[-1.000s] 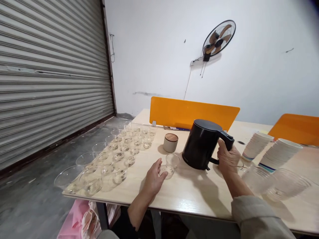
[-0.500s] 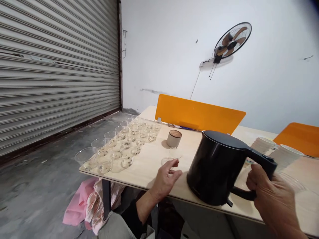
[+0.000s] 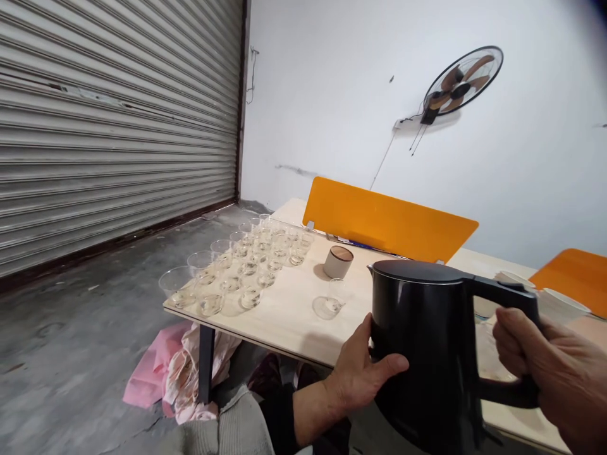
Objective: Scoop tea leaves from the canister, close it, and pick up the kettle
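My right hand [image 3: 545, 360] is wrapped around the handle of a black electric kettle [image 3: 422, 354], which is held up over the table's front edge with its lid closed and its spout to the left. Against the kettle's left side lies my left hand [image 3: 355, 366], thumb across the front and the other fingers partly hidden at the side. Beyond the left hand, a single clear plastic cup [image 3: 336, 296] stands on the table. Farther left, several clear cups [image 3: 249, 297] stand in rows, with a little something pale and dark at their bottoms.
Behind the single cup is a grey canister [image 3: 338, 261] with a wooden top. An orange divider panel [image 3: 389, 218] runs along the table [image 3: 289, 322]. Stacked white cups [image 3: 564, 303] are partly hidden at right. Pink cloth [image 3: 156, 366] lies on the floor by the table leg.
My left hand has moved from beside the single cup to the kettle's side. The kettle has come nearer and lower in view, still in my right hand. The view has shifted slightly.
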Demonstrator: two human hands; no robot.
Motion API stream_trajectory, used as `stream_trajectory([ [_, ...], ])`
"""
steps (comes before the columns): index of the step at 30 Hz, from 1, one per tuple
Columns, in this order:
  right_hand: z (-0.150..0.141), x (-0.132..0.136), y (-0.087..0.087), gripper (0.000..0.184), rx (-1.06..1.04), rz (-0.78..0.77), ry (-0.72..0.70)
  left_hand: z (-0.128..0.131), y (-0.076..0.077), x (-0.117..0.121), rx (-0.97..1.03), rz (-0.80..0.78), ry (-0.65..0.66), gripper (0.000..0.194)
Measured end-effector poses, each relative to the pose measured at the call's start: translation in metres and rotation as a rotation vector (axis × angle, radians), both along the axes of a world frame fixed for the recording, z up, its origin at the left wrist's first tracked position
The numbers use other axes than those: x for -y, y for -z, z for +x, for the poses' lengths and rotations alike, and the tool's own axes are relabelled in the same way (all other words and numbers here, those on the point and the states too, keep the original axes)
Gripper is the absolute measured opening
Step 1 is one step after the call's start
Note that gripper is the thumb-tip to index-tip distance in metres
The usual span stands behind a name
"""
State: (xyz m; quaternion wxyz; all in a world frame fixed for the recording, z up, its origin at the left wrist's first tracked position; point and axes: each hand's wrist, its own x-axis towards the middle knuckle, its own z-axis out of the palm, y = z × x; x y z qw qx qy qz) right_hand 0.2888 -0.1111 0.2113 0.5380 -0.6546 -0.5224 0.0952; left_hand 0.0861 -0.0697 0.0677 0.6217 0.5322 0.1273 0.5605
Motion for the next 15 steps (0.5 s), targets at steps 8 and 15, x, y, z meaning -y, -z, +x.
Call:
stream_trajectory([
  [8, -0.012, -0.015, -0.034, 0.057, 0.179, -0.168, -0.078, 0.008, -0.001, 0.015, 0.162, -0.086, 0.070, 0.069],
  [15, -0.032, -0.028, -0.048, 0.059, 0.242, -0.205, -0.116, 0.010, -0.004, 0.013, 0.204, -0.144, 0.039, 0.068],
])
